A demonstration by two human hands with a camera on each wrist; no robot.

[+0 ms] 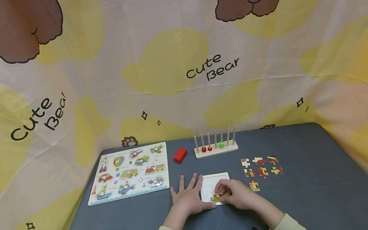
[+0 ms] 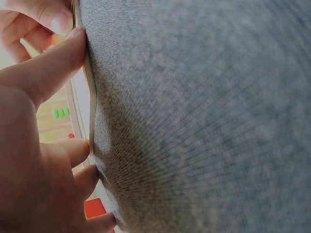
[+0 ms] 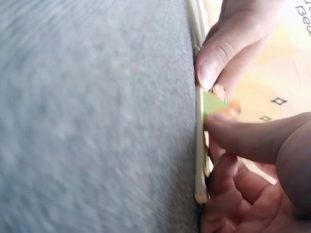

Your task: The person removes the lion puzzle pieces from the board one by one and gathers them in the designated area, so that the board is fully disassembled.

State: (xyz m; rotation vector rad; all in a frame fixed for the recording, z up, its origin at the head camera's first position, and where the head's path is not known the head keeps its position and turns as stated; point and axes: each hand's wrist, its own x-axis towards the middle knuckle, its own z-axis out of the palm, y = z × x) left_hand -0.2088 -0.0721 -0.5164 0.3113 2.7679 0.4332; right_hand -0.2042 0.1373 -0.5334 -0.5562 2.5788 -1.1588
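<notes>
A small white puzzle tray (image 1: 208,185) lies on the table, with green and orange puzzle pieces in its lower part. My left hand (image 1: 189,200) rests spread along the tray's left side, its thumb at the near edge. Over the lower right of the tray, my right hand (image 1: 235,194) pinches a green and orange puzzle piece (image 3: 214,103). That piece stands tilted up from the tray in the right wrist view, close to the left thumb (image 3: 208,73). The right fingers partly hide the pieces in the tray.
Several loose puzzle pieces (image 1: 262,172) lie right of the tray. Behind it stand a red block (image 1: 180,155) and a peg rack (image 1: 216,151) with red and green beads. A picture board (image 1: 133,181) of vehicles lies at the left on the dark table (image 1: 315,190).
</notes>
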